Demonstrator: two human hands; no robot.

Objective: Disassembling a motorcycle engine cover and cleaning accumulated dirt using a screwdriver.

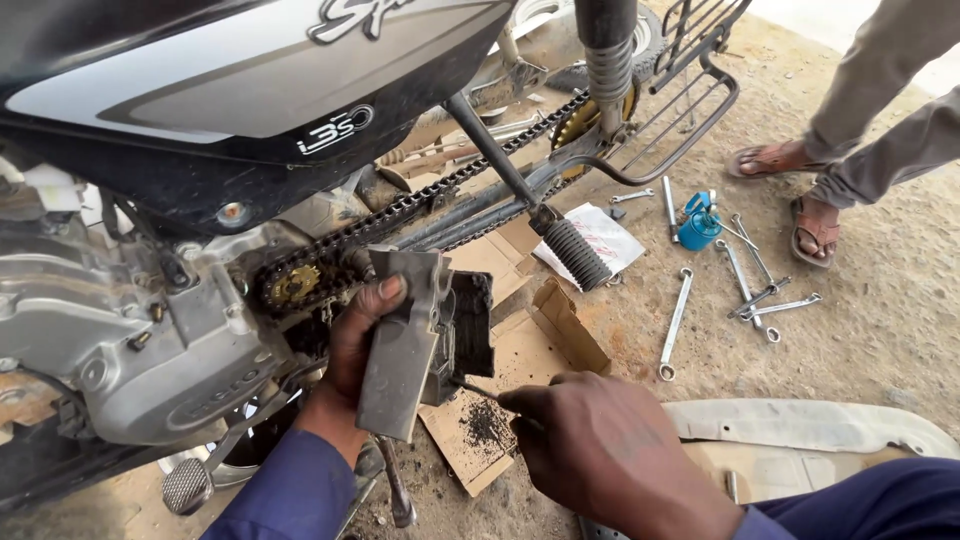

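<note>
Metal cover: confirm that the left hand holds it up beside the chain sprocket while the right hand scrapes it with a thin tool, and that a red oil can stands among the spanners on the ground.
One detail is wrong: the oil can is blue, not red, as the head view shows. The rest holds: the left hand holds the metal cover beside the chain sprocket, the right hand works a thin tool on it, and spanners lie around the can.

Left hand: raised from blue sleeve, fingers curled in a grip, thumb up and pressed flat. Right hand: back toward camera, knuckles up, fingers pinched closed, pointing left. Hands near, not touching.
</note>
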